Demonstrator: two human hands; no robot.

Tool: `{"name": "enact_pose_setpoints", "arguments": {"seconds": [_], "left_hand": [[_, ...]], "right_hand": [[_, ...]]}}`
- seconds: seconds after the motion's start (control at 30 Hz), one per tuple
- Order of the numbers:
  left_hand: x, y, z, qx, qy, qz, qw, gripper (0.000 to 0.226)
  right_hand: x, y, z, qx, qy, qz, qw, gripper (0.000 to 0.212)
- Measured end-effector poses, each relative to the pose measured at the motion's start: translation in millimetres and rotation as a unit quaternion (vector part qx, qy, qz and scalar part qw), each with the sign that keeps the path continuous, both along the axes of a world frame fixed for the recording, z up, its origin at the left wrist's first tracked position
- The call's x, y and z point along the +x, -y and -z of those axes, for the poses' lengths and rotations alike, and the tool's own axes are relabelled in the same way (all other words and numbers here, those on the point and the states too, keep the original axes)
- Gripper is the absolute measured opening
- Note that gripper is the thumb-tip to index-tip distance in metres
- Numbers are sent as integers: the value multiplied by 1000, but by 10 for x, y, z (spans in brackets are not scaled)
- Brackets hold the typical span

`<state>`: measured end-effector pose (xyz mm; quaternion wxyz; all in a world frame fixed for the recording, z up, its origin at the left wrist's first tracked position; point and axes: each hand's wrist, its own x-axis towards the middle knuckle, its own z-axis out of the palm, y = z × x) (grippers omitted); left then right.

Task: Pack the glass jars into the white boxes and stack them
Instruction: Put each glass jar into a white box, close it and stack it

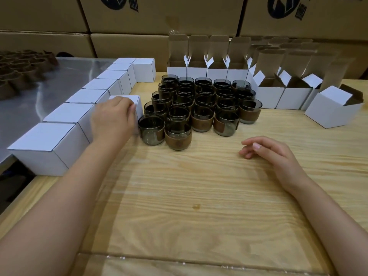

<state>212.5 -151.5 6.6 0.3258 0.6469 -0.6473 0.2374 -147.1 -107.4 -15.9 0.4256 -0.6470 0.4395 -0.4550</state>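
Left hand (pixel 113 116) grips a closed box (pixel 137 100), fingers curled over its top, at the inner side of the row (pixel 85 96) of shut ones and just beside the jars (pixel 203 100). Right hand (pixel 264 151) is loose and empty, low over the table (pixel 199 196). The jars stand upright, ahead and left of it. I judge it the nearer free hand for the next pick, with the open boxes (pixel 296 96) beyond it.

No wording is legible: the big brown cardboard cartons (pixel 159 16) stacked behind the dark glass jars (pixel 203 102) show only cropped dark-blue round logos (pixel 282 6) beside blurred, unreadable characters.
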Motion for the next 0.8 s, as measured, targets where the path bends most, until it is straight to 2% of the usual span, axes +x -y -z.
{"name": "enact_pose_setpoints", "arguments": {"seconds": [0.07, 0.3, 0.37, 0.53, 0.67, 0.8], "left_hand": [[-15, 209, -54, 13, 23, -16, 1000, 32], [-63, 1031, -159, 124, 9, -36, 992, 44], [-23, 1278, -167, 155, -16, -28, 987, 42], [85, 1741, -174, 238, -99, 37, 966, 35], [125, 1954, -214, 269, -132, 20, 954, 38], [119, 2068, -280, 287, -143, 17, 947, 46]], "right_hand": [[0, 4, -2, 0, 0, 2, 1000, 34], [-4, 23, 10, -4, -5, 11, 1000, 31], [-4, 28, 16, -9, -5, 13, 1000, 30], [6, 35, 19, -13, -6, 22, 1000, 47], [5, 45, 28, -5, -6, 38, 999, 54], [7, 49, 30, -5, -8, 47, 999, 36]]}}
